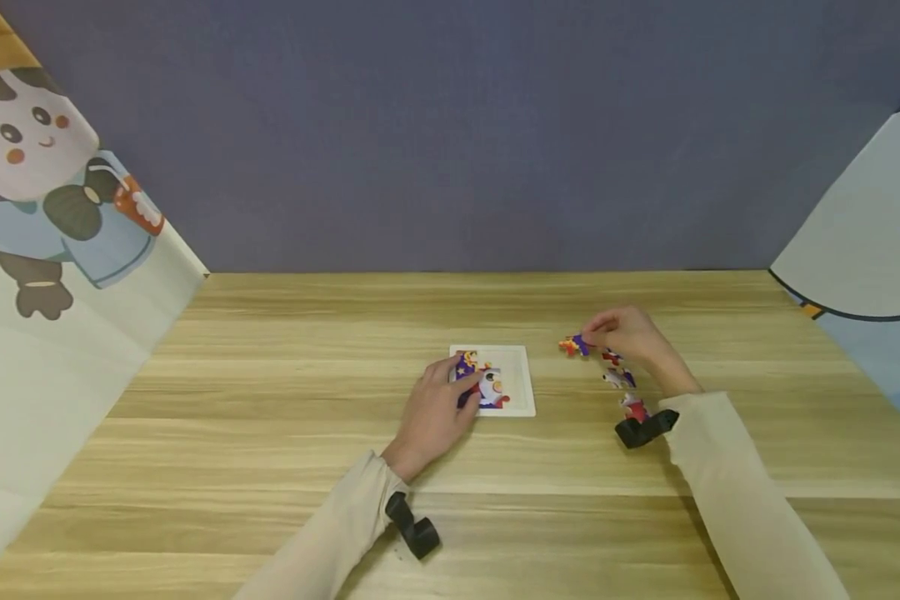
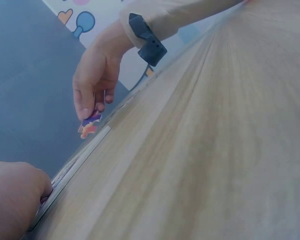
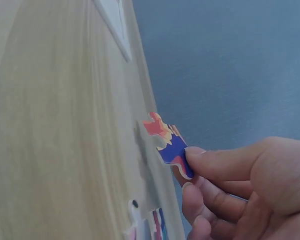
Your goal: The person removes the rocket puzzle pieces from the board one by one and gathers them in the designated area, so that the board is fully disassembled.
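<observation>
Right hand (image 3: 250, 185), closest to its wrist camera: thumb and index pinch one piece (image 3: 171, 149) by its purple end, other fingers curled below. Piece is purple with an orange-red and yellow end pointing away from the hand. It's off the table, tilted, to the right of the tray and apart from it.

Under and near that hand, three loose ones on the table in a rough column: red one (image 1: 612, 357) just below the fingers, pale-and-purple one (image 1: 618, 379) next, pinkish-red one (image 1: 633, 407) by the right cuff. Two show at the bottom edge of the right wrist view, partly cut off.

Left hand (image 1: 438, 408): thumb and index spread apart, resting on the tray (image 1: 517, 379) and the joined part (image 1: 493, 386). Other fingertips partly hidden. Joined part fills the left side of the tray: purple, a white face, some red. Pale base shows on the right side.

Further out: beige sleeves (image 1: 750, 492), black band (image 1: 414, 527) on each wrist. Wood-grain table (image 1: 307, 350), dark blue-grey wall (image 1: 450, 133) behind it, cartoon panel (image 1: 37, 158) at left, pale-and-blue panel (image 1: 870, 225) at right.
</observation>
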`<move>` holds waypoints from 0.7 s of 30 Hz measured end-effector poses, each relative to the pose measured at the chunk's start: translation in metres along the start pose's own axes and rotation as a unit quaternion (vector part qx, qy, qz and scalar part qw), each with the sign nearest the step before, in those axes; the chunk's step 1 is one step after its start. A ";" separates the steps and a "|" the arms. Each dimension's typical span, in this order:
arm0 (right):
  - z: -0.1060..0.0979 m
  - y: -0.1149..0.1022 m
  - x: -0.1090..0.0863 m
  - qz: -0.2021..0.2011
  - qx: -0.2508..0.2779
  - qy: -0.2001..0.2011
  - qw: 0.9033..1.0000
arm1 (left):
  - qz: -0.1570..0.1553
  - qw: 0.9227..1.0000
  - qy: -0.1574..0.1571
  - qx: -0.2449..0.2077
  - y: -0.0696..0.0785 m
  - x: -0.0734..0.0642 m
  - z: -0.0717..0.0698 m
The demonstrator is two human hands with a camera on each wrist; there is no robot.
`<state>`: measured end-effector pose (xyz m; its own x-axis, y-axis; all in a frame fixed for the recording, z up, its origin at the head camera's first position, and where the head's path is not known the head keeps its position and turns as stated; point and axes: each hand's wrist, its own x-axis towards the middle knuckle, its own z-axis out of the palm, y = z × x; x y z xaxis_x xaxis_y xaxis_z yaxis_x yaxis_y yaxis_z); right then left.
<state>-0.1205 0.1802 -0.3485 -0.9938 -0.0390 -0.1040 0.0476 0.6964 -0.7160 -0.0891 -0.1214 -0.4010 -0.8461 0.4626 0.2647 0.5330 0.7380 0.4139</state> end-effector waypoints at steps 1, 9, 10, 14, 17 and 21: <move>0.000 0.001 0.001 -0.002 -0.002 0.001 1.000 | 0.000 1.000 0.001 -0.001 0.000 0.000 0.000; 0.004 0.005 0.003 0.002 -0.030 0.010 0.999 | 0.004 1.000 0.003 0.002 -0.001 0.000 0.000; 0.005 0.005 0.003 0.002 -0.035 0.011 0.999 | 0.004 1.000 0.003 0.003 -0.001 0.000 0.000; 0.006 0.004 0.002 0.012 -0.047 0.010 0.999 | 0.004 1.000 0.003 0.000 0.000 0.000 0.001; 0.005 0.003 0.001 0.018 -0.049 0.009 0.999 | 0.003 1.000 0.002 -0.001 0.000 0.000 0.001; 0.004 0.002 0.000 0.009 -0.054 0.011 0.998 | 0.003 1.000 0.002 0.001 0.000 0.001 0.001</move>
<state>-0.1202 0.1785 -0.3525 -0.9949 -0.0109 -0.1000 0.0555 0.7699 -0.6357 -0.0894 -0.1205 -0.4014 -0.8428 0.4654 0.2704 0.5382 0.7363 0.4102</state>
